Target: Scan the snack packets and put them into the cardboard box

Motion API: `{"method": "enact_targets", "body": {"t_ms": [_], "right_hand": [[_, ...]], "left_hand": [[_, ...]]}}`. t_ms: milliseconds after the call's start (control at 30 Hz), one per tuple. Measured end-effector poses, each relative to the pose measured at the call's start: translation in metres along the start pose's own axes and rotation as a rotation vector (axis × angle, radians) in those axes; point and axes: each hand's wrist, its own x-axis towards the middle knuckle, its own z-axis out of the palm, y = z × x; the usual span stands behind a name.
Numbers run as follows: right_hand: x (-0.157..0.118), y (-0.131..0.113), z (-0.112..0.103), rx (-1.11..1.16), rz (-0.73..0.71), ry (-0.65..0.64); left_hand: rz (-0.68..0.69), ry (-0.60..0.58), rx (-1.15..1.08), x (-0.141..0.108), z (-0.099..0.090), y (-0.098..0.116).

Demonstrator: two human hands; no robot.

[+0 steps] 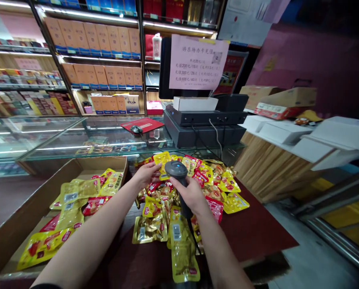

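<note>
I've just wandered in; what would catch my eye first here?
Probably the heap of shiny yellow, red and gold packets on the dark red table, in the middle. Over it, the right hand grips a black handheld scanner and the left hand holds a glossy yellow packet. To the left, an open brown cardboard box contains more packets.

The forearms [96, 224] are bare, a black sleeve edge or band [46, 286] showing on the left.

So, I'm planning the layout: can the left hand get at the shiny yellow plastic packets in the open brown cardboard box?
Probably yes: the box is open-topped, leaving several packets exposed near the left forearm, though the left hand holds another yellow packet.
</note>
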Motion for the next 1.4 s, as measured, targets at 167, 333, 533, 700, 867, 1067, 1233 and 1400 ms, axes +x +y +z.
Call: {"method": "enact_targets", "body": {"t_ms": [167,333,533,700,867,1067,1233,1400], "right_hand": [[-0.007,0.008,0.027,0.057,0.121,-0.093],[-0.015,0.016,0.044,0.067,0.075,-0.181],[-0.013,0.016,0.050,-0.019,0.007,-0.086],[-0.010,0.013,0.053,-0.122,-0.010,-0.047],[-0.011,0.013,0.055,-0.114,-0.021,-0.055],[-0.011,0.011,0.054,-0.099,-0.011,-0.062],[-0.012,0.008,0.054,-0.115,0.014,-0.060],[-0.012,0.009,0.054,-0.122,0.017,-0.065]], "left_hand": [[0.087,0.152,0.077,0.012,-0.028,0.010],[0.090,0.172,0.110,0.015,-0.038,0.012],[0.128,0.184,0.125,0.013,-0.038,0.012],[0.194,0.230,0.103,0.013,-0.038,0.014],[0.228,0.227,0.085,0.013,-0.037,0.014],[0.232,0.211,0.083,0.015,-0.040,0.012],[0.227,0.208,0.085,0.018,-0.042,0.011],[0.225,0.205,0.094,0.016,-0.040,0.012]]}}
